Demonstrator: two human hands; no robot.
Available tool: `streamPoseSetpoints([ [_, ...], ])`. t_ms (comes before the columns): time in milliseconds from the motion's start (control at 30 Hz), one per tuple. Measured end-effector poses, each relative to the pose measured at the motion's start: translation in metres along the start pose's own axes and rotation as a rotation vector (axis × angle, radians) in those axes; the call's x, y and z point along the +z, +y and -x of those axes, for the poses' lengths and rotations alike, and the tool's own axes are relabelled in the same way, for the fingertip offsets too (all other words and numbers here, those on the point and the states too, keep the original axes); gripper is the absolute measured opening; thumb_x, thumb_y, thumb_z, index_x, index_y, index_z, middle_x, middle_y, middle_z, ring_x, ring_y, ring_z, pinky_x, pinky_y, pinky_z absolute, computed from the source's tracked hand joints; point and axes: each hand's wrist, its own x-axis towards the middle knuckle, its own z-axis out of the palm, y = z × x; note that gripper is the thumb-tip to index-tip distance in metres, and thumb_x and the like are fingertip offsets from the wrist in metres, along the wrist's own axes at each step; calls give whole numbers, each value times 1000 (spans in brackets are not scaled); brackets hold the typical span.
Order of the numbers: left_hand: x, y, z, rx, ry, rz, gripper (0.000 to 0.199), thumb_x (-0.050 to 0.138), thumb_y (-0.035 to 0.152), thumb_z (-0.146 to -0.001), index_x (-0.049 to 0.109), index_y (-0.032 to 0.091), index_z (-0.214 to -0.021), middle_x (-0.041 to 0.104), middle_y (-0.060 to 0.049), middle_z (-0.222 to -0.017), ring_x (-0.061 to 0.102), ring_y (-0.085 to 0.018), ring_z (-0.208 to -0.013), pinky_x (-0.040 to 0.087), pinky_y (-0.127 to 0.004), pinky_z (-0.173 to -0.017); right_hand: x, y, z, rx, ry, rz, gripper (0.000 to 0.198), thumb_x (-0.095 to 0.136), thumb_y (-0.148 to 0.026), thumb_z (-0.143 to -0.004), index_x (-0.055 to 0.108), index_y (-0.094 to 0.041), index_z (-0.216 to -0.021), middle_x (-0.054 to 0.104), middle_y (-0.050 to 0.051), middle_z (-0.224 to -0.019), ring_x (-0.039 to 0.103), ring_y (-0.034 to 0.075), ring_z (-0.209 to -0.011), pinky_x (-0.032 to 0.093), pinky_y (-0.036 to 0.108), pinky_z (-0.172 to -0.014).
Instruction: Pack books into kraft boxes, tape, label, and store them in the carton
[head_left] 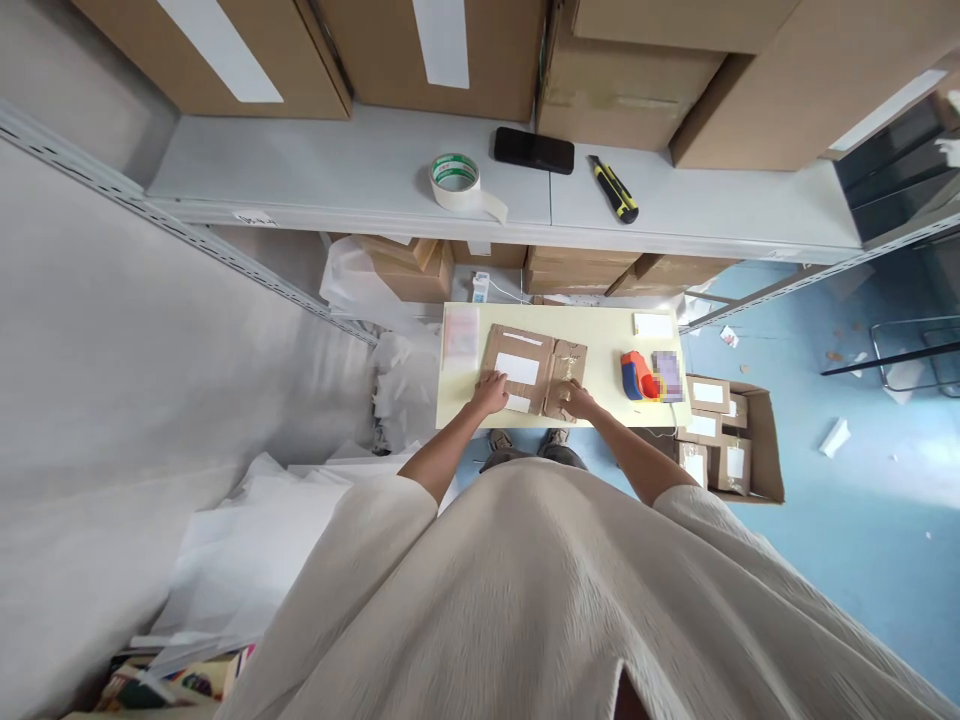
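A flattened cardboard box (545, 347) lies on the pale yellow table, creased into a wide left panel and a narrower right panel. White labels show on the left panel, clear tape on the right one. My left hand (491, 393) is closed at the left panel's lower left edge, thumb on top. On the right panel, my right hand (577, 400) has its fingers curled at the lower right edge. The undersides of both hands are hidden. To the right lie a red and blue tape dispenser (636, 376) and a blurred purple packet (667, 375).
The table (607, 330) stands below a grey shelf (337, 165) bearing cartons, a masking tape roll (455, 182), a black phone (534, 150) and a utility knife (615, 190). An open carton (766, 450) with several small boxes sits right. White sheets (255, 530) are heaped left.
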Motion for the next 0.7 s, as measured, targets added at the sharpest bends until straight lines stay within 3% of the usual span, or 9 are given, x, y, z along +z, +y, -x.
streamPoseSetpoints([
  [200,3,9,-3,29,-18,36,66,58,26,-103,52,23,-169,51,-19,-179,48,-40,-165,45,-60,-131,-18,13,-15,28,2,-3,70,69,-31,-97,57,-31,-166,47,15,-178,61,42,-148,54,53,-118],
  [433,3,20,-16,5,-43,91,65,57,31,-105,53,21,-169,51,-19,-180,50,-38,-166,47,-54,-131,-50,28,-41,24,22,-34,68,69,-30,-97,59,-25,-164,49,18,-178,53,43,-157,51,54,-122],
  [567,2,26,-23,-38,14,109,62,57,30,-105,57,22,-166,58,-17,-174,54,-36,-163,47,-51,-131,-65,34,-55,32,15,-75,69,70,-30,-96,61,-20,-164,56,20,-173,61,39,-150,53,45,-118],
  [700,-10,32,-33,-150,157,144,54,56,24,-104,64,21,-157,60,-18,-170,52,-35,-161,45,-51,-133,-78,36,-67,-16,48,-111,64,67,-30,-95,66,-16,-158,74,21,-149,73,35,-129,60,42,-105],
])
